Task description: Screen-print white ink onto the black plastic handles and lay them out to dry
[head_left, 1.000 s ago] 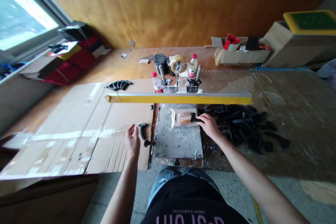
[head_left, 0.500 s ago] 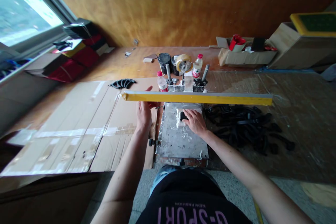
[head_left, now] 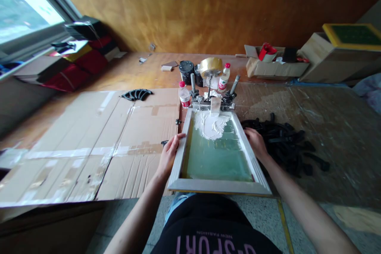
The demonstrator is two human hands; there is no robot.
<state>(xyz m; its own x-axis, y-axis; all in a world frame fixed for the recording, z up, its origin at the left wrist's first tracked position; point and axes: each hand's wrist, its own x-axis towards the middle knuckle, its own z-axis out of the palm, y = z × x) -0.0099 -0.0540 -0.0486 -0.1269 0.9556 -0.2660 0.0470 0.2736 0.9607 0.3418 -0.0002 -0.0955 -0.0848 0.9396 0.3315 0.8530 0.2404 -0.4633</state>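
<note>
A screen-printing frame (head_left: 219, 186) lies low in front of me, its green mesh (head_left: 217, 158) facing up. White paste (head_left: 212, 125) is spread over the mesh's far end, where a pale squeegee (head_left: 215, 105) stands. My left hand (head_left: 172, 151) is closed at the frame's left side, thumb and fingers against the edge. Beside that hand shows a small dark piece (head_left: 164, 143); I cannot tell whether it is held. At the right side, my right hand (head_left: 256, 143) has curled fingers against the frame's edge, fingertips partly hidden. The metal plate is covered by the frame.
Black curved parts (head_left: 285, 143) lie piled right of the frame, with several more (head_left: 137, 95) on the cardboard (head_left: 74, 143) at left. Behind the clamp (head_left: 229, 99) stand bottles (head_left: 224, 77), black tubs (head_left: 186, 72) and a tape roll (head_left: 211, 66). Boxes (head_left: 276, 67) stand at back right.
The frame has come down from its raised, edge-on position over the plate. My right hand has left the black piece on the plate and moved right; my left hand has come lower.
</note>
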